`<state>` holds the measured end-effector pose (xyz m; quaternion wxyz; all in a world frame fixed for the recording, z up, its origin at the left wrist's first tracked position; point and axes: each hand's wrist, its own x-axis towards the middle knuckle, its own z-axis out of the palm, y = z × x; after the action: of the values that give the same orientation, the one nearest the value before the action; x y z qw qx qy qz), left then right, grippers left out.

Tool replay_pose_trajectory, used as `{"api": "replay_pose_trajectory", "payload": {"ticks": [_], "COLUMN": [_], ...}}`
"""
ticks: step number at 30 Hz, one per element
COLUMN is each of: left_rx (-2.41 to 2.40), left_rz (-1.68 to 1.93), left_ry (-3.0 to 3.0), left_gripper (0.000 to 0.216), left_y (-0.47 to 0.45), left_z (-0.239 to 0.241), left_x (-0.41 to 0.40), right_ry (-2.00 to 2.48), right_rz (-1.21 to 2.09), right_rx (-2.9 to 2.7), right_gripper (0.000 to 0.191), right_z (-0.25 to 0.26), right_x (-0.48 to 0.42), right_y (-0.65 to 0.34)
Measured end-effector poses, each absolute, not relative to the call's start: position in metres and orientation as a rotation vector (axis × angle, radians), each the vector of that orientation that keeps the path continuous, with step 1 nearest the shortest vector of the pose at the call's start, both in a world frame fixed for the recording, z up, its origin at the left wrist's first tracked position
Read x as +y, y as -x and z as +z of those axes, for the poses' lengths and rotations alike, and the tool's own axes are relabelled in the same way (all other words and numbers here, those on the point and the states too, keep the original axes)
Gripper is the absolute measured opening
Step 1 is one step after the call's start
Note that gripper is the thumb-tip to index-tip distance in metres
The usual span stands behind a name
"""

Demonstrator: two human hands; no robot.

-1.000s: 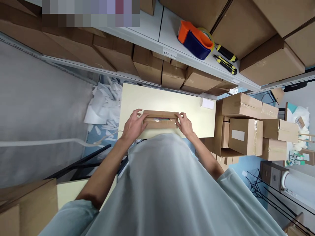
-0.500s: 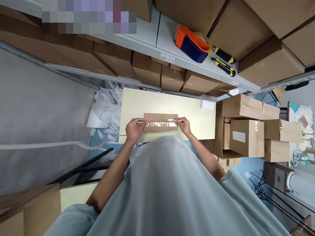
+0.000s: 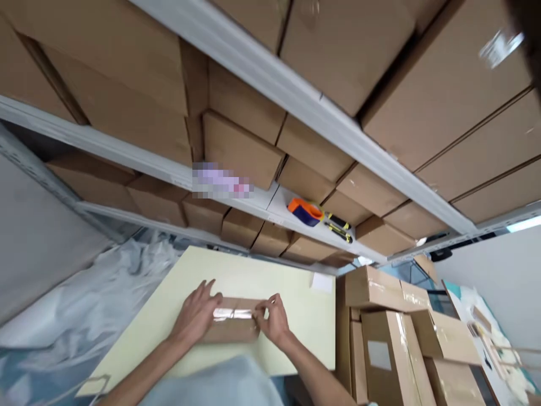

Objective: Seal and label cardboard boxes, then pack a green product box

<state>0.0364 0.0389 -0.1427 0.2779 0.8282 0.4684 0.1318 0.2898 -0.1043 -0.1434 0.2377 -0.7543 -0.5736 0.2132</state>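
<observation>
A small flat cardboard box (image 3: pixel 230 330) lies on the pale yellow table (image 3: pixel 177 293), with a strip of clear tape (image 3: pixel 230 313) across its top. My left hand (image 3: pixel 195 316) rests flat on the box's left end, fingers stretched out over the tape. At the right end my right hand (image 3: pixel 274 321) curls its fingers against the box, pressing at the tape's end. Both hands touch the box.
Metal shelves packed with cardboard boxes (image 3: pixel 240 152) rise behind the table. An orange and blue tape dispenser (image 3: pixel 305 210) and two yellow-black knives (image 3: pixel 338 225) lie on a shelf. Stacked taped boxes (image 3: pixel 393 327) stand right of the table. A white slip (image 3: pixel 322 282) lies on the table's far corner.
The camera has tilted up, showing more shelves. My hands have gone from stretching the tape over the box to pressing it down on the box's top.
</observation>
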Motion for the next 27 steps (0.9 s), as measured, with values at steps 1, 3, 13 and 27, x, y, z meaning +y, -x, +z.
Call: {"api": "replay_pose_trajectory", "payload": {"ticks": [1,3,13,27], "left_rx": [1.212,1.119,0.896,0.923], "left_rz": [0.399,0.518,1.176,1.194], "left_ry": [-2.263,-2.312,-2.136,-1.597], "left_gripper": [0.031,0.027,0.02,0.018], "left_y": [-0.048,-0.075,-0.186,-0.128], "left_z": [-0.141,-0.13,0.012,0.005], "left_x": [0.042,0.052,0.106,0.025], "right_ry": [2.027,1.954,2.396,1.639], "right_rz": [0.508,0.288,-0.192,0.538], "right_rx": [-1.637,-1.735,-1.647,-1.343], "right_gripper": [0.017,0.015,0.045,0.046], "right_z": [-0.132,-0.093,0.113,0.038], "right_x": [-0.089,-0.05,0.131,-0.007], "right_y": [-0.298,-0.318,-0.393,-0.309]}}
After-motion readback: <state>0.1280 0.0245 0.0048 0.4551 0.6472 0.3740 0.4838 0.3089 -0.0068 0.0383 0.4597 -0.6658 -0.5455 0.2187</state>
